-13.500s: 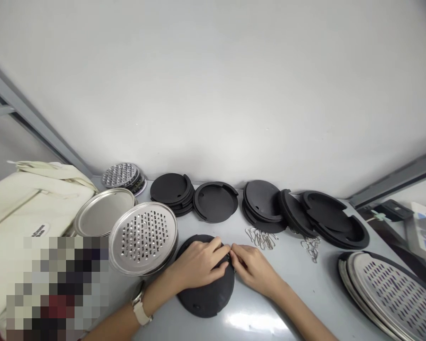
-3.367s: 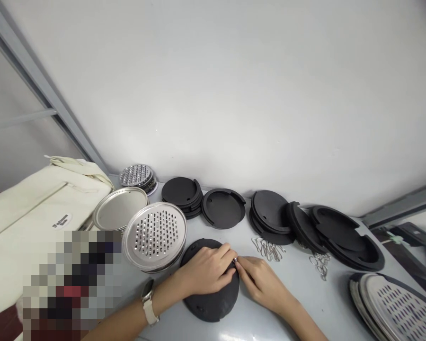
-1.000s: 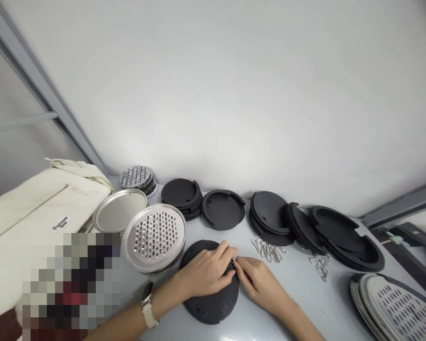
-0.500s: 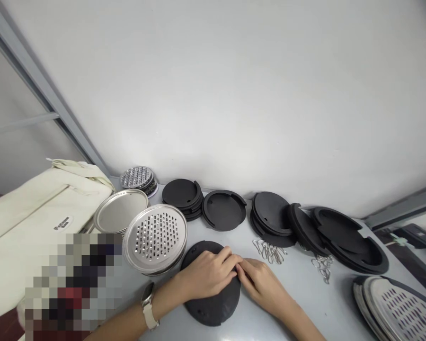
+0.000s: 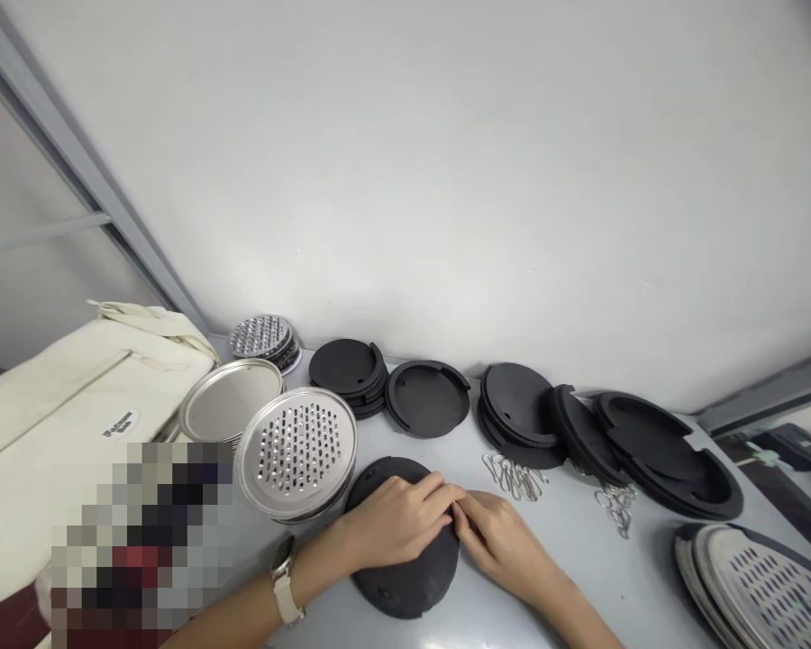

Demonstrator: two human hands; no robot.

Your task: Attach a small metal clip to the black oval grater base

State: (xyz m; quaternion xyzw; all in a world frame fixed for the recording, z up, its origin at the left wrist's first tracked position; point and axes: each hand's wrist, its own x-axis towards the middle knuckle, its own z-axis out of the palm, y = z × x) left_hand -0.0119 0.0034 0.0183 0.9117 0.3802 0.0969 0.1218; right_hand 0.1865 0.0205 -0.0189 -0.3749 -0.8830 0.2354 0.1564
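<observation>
The person wears 1 watch (image 5: pixel 284 553), with a dark, glossy face and a silvery metal case. Its band (image 5: pixel 287 600) is off-white or cream, smooth and fairly wide, with a small silvery buckle (image 5: pixel 296 617) at the edge nearest the viewer. Beyond the watch, the left hand (image 5: pixel 400 521) is bare, with slender fingers; on the elbow side of the watch, the visible forearm (image 5: pixel 233 606) is bare too. Right of the watch, the right hand (image 5: pixel 496 539) and its slim forearm (image 5: pixel 568 606) are bare.
</observation>
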